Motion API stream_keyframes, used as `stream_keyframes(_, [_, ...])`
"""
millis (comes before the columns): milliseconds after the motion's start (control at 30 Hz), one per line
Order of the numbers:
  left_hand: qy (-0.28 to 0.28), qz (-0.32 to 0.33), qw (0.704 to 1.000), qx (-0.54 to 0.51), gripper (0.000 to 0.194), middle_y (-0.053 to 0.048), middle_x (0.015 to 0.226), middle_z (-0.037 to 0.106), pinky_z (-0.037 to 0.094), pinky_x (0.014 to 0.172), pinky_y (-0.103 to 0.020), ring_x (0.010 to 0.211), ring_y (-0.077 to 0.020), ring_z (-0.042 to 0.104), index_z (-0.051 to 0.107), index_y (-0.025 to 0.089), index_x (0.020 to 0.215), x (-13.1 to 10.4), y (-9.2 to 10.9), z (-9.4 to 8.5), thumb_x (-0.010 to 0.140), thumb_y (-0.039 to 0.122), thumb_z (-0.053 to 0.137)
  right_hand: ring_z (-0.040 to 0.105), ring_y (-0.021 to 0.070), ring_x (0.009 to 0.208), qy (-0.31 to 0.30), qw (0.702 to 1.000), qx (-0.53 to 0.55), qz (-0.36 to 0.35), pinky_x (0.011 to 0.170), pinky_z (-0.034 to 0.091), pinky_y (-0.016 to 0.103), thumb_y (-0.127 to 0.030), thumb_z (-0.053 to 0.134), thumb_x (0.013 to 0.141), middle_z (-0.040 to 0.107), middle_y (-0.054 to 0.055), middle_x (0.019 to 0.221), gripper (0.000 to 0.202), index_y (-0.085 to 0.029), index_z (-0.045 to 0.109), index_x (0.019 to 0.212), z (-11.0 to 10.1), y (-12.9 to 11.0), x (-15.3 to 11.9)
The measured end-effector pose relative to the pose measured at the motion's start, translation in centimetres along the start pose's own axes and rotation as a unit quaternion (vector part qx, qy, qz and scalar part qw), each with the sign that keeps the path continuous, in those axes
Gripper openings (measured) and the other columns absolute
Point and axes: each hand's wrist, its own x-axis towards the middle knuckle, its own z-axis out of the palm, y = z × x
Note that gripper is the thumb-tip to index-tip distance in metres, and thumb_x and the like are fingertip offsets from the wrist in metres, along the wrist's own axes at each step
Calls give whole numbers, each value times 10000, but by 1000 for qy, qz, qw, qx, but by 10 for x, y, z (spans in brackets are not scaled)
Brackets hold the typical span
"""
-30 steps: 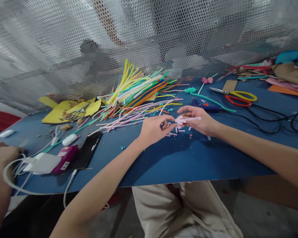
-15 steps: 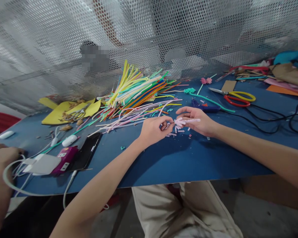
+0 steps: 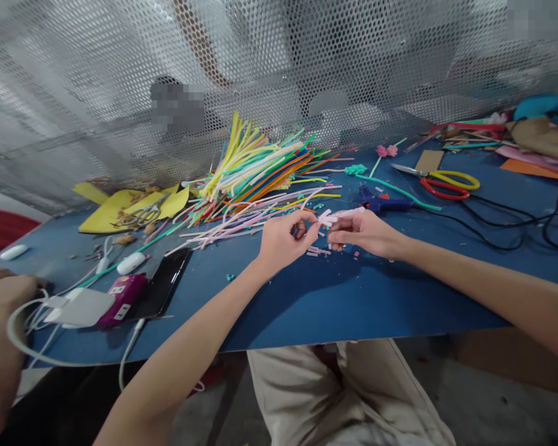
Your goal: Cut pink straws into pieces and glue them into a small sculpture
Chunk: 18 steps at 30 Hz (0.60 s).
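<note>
Between my hands is a pale pink fuzzy piece (image 3: 328,218) with several short prongs at its left end and a stem running right. My right hand (image 3: 363,232) is closed round the stem. The thumb and index finger of my left hand (image 3: 291,234) pinch at the pronged end, the other fingers curled. Short pink cuttings (image 3: 317,251) lie on the blue table (image 3: 283,310) just below the hands. Behind my left hand are long pink and lilac stems (image 3: 242,223).
A big bundle of coloured stems (image 3: 265,167) lies at the back. Right of it are a blue glue gun (image 3: 384,202), scissors (image 3: 446,183) and black cables. Left are a phone (image 3: 165,285), a purple power block (image 3: 123,297) and another person's hand (image 3: 12,291).
The pink piece and my right hand have shifted slightly left. My right fingers have curled in below the stem, and the prongs now point more to the left.
</note>
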Motion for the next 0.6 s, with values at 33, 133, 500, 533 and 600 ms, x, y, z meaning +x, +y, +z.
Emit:
stream_keyframes(33, [0,1,1000,4,152,64,541,513,392,590,-210,496,-74,474,697,199,891,0,0,1,892,338,635,645,146,699,5,1000,-5,0,737,542,317,-388,768,802,726,33,798,270,-162,711,938,0,0,0])
stream_keyframes(133, [-6,15,1000,18,139,68,532,517,386,592,-200,497,-67,478,713,202,891,-2,-1,3,881,324,649,635,145,680,29,999,-24,-6,694,526,300,-384,764,799,719,24,775,269,-169,738,959,1,-2,0])
stream_keyframes(500, [-28,7,999,29,133,69,533,527,380,600,-199,505,-64,477,730,210,862,-2,3,3,846,327,668,577,136,607,122,990,-62,-45,595,479,291,-390,785,774,673,4,695,207,-204,780,863,-3,-4,-1])
stream_keyframes(533, [-37,-7,999,23,151,70,527,510,376,596,-204,503,-66,467,728,207,856,-1,2,2,854,344,663,577,133,624,134,988,-54,-62,615,484,291,-383,790,776,670,1,713,195,-208,773,861,-5,-3,0])
stream_keyframes(600, [-50,-37,998,9,184,71,515,469,362,583,-213,500,-71,446,721,203,836,0,0,1,868,371,652,577,126,651,168,980,-17,-102,655,500,292,-379,803,778,663,-2,747,184,-215,756,847,-8,-1,3])
